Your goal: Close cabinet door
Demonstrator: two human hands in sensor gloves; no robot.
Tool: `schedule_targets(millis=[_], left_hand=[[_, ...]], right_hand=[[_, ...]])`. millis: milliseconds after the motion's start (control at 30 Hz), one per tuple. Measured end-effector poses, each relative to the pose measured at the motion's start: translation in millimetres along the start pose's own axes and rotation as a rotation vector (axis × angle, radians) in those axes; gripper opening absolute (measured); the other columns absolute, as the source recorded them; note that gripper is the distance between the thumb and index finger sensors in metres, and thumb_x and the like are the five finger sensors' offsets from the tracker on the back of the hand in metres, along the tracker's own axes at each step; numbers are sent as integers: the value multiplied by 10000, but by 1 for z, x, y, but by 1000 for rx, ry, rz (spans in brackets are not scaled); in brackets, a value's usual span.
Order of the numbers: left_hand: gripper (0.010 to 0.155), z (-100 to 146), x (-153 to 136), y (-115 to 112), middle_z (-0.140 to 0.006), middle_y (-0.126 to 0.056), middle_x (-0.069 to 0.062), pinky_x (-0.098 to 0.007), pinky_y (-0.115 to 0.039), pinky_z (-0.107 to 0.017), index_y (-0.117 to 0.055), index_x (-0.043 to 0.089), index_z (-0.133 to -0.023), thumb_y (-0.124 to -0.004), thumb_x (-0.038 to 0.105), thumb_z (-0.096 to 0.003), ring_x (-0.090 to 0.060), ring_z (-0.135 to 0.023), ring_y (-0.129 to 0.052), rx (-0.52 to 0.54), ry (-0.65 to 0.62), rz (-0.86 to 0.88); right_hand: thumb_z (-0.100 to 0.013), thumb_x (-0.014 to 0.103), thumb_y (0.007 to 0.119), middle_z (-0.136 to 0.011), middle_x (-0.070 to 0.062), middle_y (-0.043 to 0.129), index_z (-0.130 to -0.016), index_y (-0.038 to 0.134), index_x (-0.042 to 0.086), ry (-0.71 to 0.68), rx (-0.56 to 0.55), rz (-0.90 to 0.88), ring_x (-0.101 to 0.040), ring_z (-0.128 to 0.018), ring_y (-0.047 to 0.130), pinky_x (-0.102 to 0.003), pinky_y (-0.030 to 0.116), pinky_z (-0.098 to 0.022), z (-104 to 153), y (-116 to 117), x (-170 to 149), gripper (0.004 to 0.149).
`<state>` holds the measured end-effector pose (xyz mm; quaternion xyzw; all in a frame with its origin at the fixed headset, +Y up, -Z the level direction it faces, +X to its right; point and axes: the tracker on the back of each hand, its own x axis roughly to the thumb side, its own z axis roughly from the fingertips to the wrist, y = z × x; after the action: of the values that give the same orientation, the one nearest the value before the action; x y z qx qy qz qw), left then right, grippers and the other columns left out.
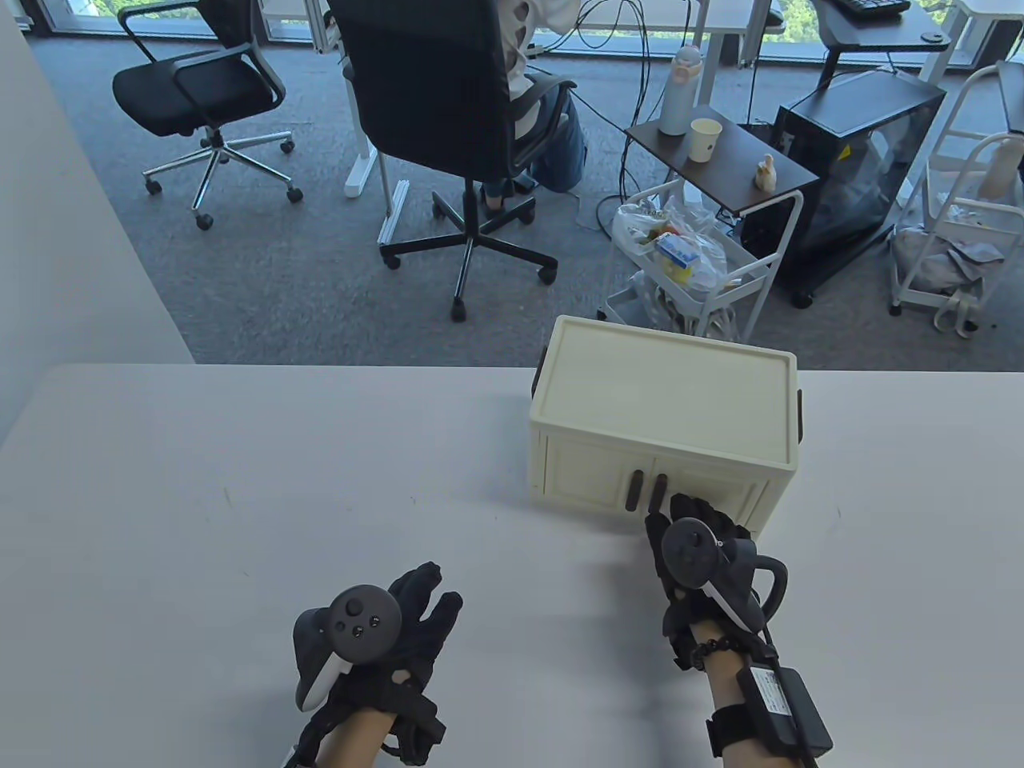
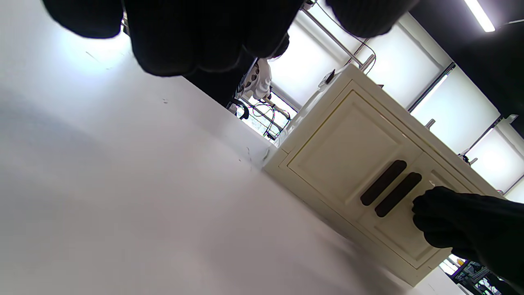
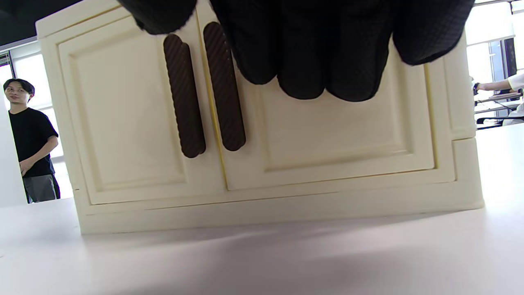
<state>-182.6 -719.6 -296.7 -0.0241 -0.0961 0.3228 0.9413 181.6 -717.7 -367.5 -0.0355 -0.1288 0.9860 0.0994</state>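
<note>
The cabinet [image 3: 327, 139] looks like cream moulded plastic with a smooth, faintly satin finish, and the two handles [image 3: 204, 88] at the middle of its front are dark brown with a fine ribbed texture. The table [image 1: 240, 496] under the cabinet is smooth matt white. The gloves on the right hand [image 1: 704, 552] and the left hand [image 1: 384, 632] are black knitted cloth.

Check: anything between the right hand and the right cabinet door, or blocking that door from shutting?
Nothing visible. The right hand is already at the right door of the cabinet, fingers against its panel beside the handles. Both doors look flush with the frame. The left hand rests apart on the table.
</note>
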Motion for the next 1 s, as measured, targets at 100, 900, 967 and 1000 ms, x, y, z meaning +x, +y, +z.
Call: schedule_targets(millis=[100,900,967,1000], left_hand=[[679,3,4,2,-1070,-620,-330,-731,-604,-635,-578,16,-1103,-624,482,-610,-560,-925,-774,12,-14,-8],[794,20,39,8,-1148,-255,-371,-822,-346,-643,-314,24,-1173,-619,497,-613,-678,-1038,-322,113,-121,-433],[809,20,36,8,-1142,-199,-375,-826,-308,-634,-276,30,-1175,-615,503,-614,-682,-1034,-251,114,-110,-457],[818,20,36,8,-1139,-172,-376,-829,-288,-629,-256,29,-1176,-613,506,-614,-683,-1029,-219,114,-104,-465]], right_hand=[[-586,482,609,-982,-240,771,-980,705,50,-14,-4,0,-492,-864,818,-694,653,-635,13,-6,-8,592],[-593,493,593,-1139,-346,346,-1126,315,-21,-105,76,140,-648,-988,359,-798,399,-657,110,-54,-83,791],[-595,494,590,-1141,-350,312,-1128,292,-22,-108,72,122,-655,-986,323,-803,374,-655,112,-58,-81,800],[-596,494,590,-1142,-347,303,-1129,286,-21,-112,66,115,-651,-988,313,-805,368,-652,112,-59,-80,801]])
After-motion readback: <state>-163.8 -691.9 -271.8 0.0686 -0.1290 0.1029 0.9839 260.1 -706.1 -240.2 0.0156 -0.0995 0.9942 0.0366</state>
